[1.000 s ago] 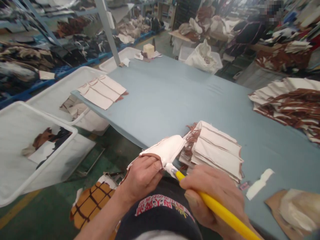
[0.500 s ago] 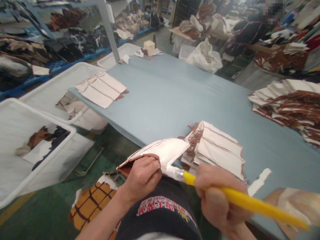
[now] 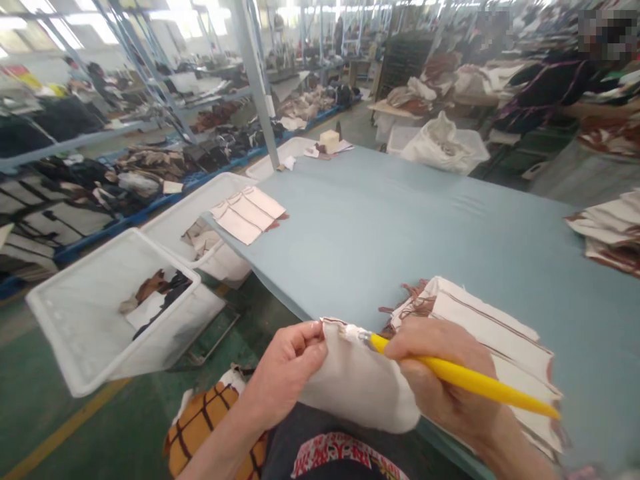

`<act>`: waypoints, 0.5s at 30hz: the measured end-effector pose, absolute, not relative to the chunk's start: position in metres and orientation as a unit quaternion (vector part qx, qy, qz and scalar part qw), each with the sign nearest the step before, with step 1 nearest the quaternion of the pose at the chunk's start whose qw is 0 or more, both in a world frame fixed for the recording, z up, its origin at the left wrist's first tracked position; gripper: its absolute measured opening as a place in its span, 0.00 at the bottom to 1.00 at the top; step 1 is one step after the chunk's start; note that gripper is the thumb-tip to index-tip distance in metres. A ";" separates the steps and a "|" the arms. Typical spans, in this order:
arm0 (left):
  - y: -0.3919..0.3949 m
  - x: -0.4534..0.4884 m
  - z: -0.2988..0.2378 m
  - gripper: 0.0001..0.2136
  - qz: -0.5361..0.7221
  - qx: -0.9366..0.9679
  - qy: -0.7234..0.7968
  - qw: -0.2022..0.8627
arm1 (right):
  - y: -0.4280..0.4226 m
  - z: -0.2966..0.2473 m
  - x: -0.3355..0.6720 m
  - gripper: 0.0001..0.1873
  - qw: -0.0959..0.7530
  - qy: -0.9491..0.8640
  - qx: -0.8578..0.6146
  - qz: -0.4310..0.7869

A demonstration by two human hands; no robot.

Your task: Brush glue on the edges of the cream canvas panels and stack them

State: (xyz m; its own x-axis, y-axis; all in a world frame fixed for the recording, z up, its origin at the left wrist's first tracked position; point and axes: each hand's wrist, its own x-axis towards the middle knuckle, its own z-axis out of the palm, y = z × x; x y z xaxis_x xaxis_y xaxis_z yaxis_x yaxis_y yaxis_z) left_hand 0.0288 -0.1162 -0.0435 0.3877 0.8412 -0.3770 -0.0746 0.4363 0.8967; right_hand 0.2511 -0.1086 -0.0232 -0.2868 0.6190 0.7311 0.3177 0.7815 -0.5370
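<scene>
head view: yellow brush (image 3: pixel 480 382), pale piece (image 3: pixel 357 383).
left hand (image 3: pixel 295 363) pinches the piece; right hand (image 3: pixel 445 347) grips brush, bristles (image 3: pixel 353 333) seemingly touching it.

The left hand (image 3: pixel 293 363) and right hand (image 3: pixel 445 373) are bare, and so are the forearms (image 3: pixel 227 433) as far as they show. Across the torso is a dark, nearly black garment (image 3: pixel 285 443), printed with bold red lettering (image 3: pixel 333 453) on a whitish ground, laid out in a curve and too blurred to read.

Two hands (image 3: pixel 283 370) (image 3: pixel 447 357), one brush (image 3: pixel 480 383), perhaps three fabric piles (image 3: pixel 493 327) (one cropped).
</scene>
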 end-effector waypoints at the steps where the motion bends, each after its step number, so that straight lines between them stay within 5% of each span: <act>1: -0.117 0.033 -0.042 0.13 0.318 0.427 0.453 0.714 | -0.104 -0.019 0.251 0.12 0.512 -0.804 -0.275 0.128; 7: -0.121 0.057 -0.045 0.11 0.356 0.498 0.470 0.636 | -0.096 -0.017 0.243 0.13 0.493 -0.844 -0.201 0.065; 15: -0.094 0.027 -0.053 0.09 0.395 0.494 0.534 0.562 | -0.095 -0.050 0.268 0.10 0.691 -0.574 -0.358 0.256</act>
State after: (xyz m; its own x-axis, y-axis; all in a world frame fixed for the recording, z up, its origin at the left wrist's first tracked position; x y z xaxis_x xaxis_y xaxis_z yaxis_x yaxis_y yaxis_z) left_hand 0.0269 -0.0942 -0.0527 0.1188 0.9706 -0.2093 0.0839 0.2002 0.9761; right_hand 0.2678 -0.0947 -0.0501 0.2109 0.7638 0.6100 0.0566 0.6135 -0.7877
